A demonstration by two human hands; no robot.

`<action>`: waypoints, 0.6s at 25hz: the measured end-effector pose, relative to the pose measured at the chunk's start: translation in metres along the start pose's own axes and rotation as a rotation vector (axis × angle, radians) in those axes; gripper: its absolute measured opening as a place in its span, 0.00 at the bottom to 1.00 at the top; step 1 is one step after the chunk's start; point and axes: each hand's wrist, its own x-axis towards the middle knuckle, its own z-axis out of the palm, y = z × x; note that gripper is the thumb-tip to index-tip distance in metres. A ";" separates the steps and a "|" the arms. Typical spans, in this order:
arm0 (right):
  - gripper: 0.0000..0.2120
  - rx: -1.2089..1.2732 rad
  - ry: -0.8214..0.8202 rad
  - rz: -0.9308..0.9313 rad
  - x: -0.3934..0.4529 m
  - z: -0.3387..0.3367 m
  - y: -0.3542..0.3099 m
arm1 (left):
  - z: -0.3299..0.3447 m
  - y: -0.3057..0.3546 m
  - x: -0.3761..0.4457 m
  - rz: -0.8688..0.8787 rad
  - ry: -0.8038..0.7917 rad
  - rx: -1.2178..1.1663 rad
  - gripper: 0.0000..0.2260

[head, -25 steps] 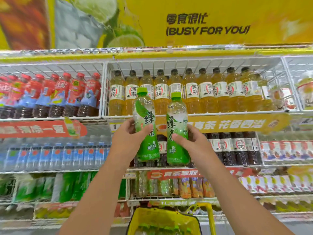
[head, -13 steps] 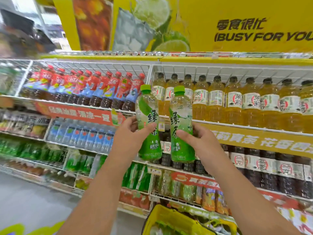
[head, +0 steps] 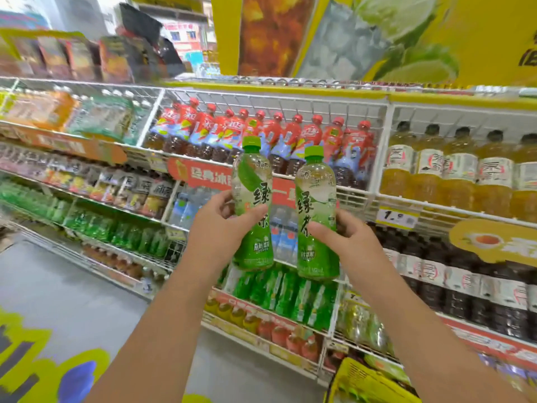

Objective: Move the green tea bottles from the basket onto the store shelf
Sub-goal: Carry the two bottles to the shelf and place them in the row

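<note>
Bright, even store light with scarcely any shadows. Motion blur smears the upper left and right edges of the frame; the white wire shelf racks point(head: 270, 103) bow with wide-angle distortion. The centre stays fairly sharp.

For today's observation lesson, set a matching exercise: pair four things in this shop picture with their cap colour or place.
Things:
1. Bottles in hands: left hand, right hand
2. Iced tea row
3. Amber tea bottles
4. Basket

Descriptions:
A. Red caps
B. Yellow, bottom edge
C. Green caps
D. Black caps

Pairs: 1-C, 2-A, 3-D, 4-B
</note>
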 end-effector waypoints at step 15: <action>0.42 0.011 -0.074 -0.001 0.137 0.278 0.012 | -0.279 -0.068 0.146 -0.058 0.102 0.045 0.22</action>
